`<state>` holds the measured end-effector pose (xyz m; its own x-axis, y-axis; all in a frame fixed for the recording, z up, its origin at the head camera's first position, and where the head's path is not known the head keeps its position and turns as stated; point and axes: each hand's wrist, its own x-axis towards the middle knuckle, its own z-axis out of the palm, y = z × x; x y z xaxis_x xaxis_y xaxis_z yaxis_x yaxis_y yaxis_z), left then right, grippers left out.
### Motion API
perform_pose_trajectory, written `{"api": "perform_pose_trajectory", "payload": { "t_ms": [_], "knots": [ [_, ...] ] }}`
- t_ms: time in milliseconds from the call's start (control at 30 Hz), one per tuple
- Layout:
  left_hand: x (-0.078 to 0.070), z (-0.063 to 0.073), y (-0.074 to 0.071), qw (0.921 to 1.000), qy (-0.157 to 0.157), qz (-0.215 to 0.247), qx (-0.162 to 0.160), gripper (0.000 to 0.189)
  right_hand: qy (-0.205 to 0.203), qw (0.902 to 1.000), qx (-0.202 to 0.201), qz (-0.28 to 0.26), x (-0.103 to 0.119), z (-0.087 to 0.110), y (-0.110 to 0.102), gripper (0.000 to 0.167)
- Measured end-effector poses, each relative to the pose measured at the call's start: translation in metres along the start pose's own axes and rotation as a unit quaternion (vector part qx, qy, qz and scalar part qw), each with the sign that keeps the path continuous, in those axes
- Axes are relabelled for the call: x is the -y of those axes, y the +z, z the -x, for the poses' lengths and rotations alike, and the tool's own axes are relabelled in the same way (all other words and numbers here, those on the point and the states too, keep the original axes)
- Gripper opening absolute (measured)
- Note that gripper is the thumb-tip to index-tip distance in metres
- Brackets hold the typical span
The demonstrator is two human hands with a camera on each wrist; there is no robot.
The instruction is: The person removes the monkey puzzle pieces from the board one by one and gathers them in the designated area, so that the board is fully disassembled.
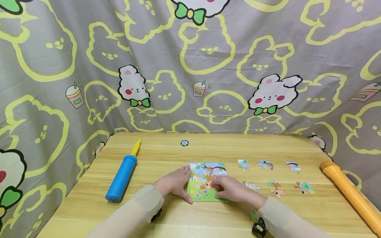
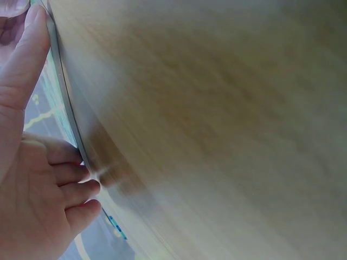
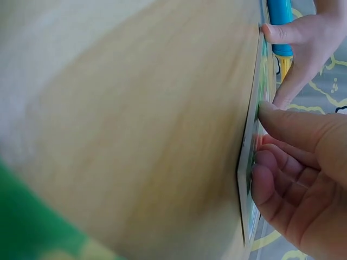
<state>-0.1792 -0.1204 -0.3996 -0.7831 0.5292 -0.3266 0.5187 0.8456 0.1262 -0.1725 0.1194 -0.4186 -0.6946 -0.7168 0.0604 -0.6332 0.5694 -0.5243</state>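
A square picture puzzle board [image 1: 197, 195] with a cartoon animal, a house and flowers lies on the table. My left hand [image 1: 174, 181] rests along its left edge, thumb at the near left corner; in the left wrist view the fingertips of the left hand [image 2: 46, 195] touch the board's rim. The right hand [image 1: 230, 189] is over the board's right half, fingers bent and fingertips on the picture. In the right wrist view, the right hand's thumb and fingers [image 3: 271, 181] touch the board's surface with a gap between them; no loose piece shows there.
Right of the board lie several loose puzzle pieces in two rows, including one with a branch [image 1: 293, 166] and one with an animal face [image 1: 276, 188]. Another piece [image 1: 254, 217] shows near the right wrist. A blue hand pump [image 1: 122, 178], a poker chip [image 1: 184, 143] and an orange tube [image 1: 348, 193] lie around.
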Motion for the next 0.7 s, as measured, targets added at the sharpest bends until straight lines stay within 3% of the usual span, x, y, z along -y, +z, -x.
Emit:
{"api": "perform_pose_trajectory", "payload": {
  "t_ms": [133, 367, 567, 700],
  "knots": [
    [0.000, -0.001, 0.000, 1.0000, -0.001, 0.000, 0.001, 0.117, 0.001, 0.9997, -0.004, -0.022, -0.001, 0.000, 0.000, 0.027],
    [-0.001, -0.001, 0.000, 1.0000, -0.001, -0.002, 0.000, 0.117, 0.013, 0.9944, -0.005, -0.105, -0.007, 0.001, -0.003, 0.018],
    [-0.001, 0.000, -0.001, 1.0000, -0.002, -0.001, 0.004, 0.116, 0.053, 0.9725, -0.008, -0.227, -0.012, 0.000, -0.002, 0.007],
    [-0.001, 0.001, -0.001, 1.0000, -0.001, 0.002, 0.004, 0.116, 0.070, 0.9606, -0.013, -0.269, -0.014, 0.000, -0.002, 0.005]
  ]
}}
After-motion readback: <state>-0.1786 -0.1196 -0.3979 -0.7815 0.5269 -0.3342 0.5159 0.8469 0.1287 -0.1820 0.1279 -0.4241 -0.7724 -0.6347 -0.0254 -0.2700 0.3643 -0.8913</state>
